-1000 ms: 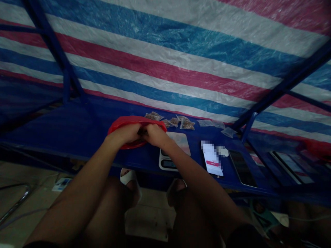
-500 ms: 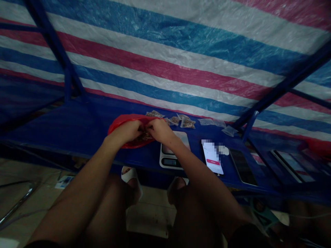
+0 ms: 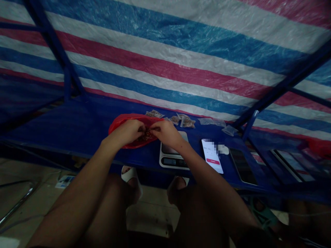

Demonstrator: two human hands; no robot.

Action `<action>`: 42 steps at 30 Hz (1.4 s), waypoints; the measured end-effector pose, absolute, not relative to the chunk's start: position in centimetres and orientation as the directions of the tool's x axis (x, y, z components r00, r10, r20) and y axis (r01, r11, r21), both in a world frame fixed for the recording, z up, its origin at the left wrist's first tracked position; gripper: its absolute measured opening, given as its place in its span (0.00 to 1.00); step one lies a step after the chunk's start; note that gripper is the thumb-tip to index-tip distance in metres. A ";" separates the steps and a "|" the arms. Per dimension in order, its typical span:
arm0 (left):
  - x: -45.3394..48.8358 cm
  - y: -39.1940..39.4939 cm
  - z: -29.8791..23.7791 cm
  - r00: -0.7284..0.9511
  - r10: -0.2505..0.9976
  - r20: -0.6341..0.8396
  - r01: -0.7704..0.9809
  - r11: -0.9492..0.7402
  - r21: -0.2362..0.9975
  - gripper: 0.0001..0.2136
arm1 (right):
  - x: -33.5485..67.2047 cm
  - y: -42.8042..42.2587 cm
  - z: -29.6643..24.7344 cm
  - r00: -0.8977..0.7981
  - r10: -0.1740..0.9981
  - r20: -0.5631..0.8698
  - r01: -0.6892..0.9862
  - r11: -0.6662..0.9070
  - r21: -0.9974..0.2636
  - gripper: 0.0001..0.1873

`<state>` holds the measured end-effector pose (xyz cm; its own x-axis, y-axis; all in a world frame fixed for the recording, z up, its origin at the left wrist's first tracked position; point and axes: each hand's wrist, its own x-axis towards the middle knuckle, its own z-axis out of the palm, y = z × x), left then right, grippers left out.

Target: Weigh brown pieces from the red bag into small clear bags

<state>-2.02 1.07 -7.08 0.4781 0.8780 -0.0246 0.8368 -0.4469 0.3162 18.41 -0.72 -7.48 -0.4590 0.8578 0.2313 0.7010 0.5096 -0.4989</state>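
A red plastic bag (image 3: 119,122) lies open on the blue bench, with a heap of small brown pieces (image 3: 144,137) inside. My left hand (image 3: 134,130) reaches over its left side, fingertips curled together among the pieces. From the right, my right hand (image 3: 165,131) comes in with thumb and fingers pinched. What either pinch holds is too small to name. Partly below my right wrist sits a white kitchen scale (image 3: 167,162) with a lit display. Behind the bag are several small clear bags (image 3: 188,122) filled with brown bits.
Flat clear bags (image 3: 212,122) lie at the back. To the right are a lit phone (image 3: 212,160), a small white object (image 3: 223,149) and a dark phone (image 3: 243,167). Blue metal posts (image 3: 55,48) and a striped tarpaulin (image 3: 165,69) stand behind. Another person's foot (image 3: 269,215) shows lower right.
My right hand has shifted slightly right, away from my left, uncovering more of the brown pieces. My left hand stays in nearly the same place.
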 end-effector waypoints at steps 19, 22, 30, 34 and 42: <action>-1.2 1.2 -7.7 0.494 0.868 -0.050 0.794 -0.428 0.431 0.09 | 27.9 -3.6 -6.2 -0.201 0.971 0.132 0.521 0.220 -0.825 0.10; -1.0 1.1 -7.5 0.509 0.859 -0.059 0.790 -0.438 0.429 0.09 | 28.2 -3.3 -6.6 -0.210 0.974 0.089 0.496 0.185 -0.849 0.09; -0.5 0.7 -7.2 0.510 0.857 -0.073 0.791 -0.433 0.432 0.11 | 28.5 -3.0 -6.4 -0.232 0.972 0.036 0.539 0.159 -0.827 0.08; -0.6 0.8 -7.4 0.506 0.859 -0.078 0.792 -0.426 0.438 0.11 | 28.4 -3.2 -5.7 -0.227 0.973 0.032 0.607 0.167 -0.777 0.08; -0.7 0.8 -7.3 0.516 0.853 -0.072 0.792 -0.444 0.419 0.11 | 28.1 -3.7 -4.3 -0.262 0.960 0.102 0.773 0.272 -0.573 0.08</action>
<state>-0.71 0.81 -7.28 0.5162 0.8534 -0.0720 0.7920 -0.4436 0.4194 28.15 -3.72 -4.31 -0.2616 0.9598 0.1021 0.7731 0.2717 -0.5731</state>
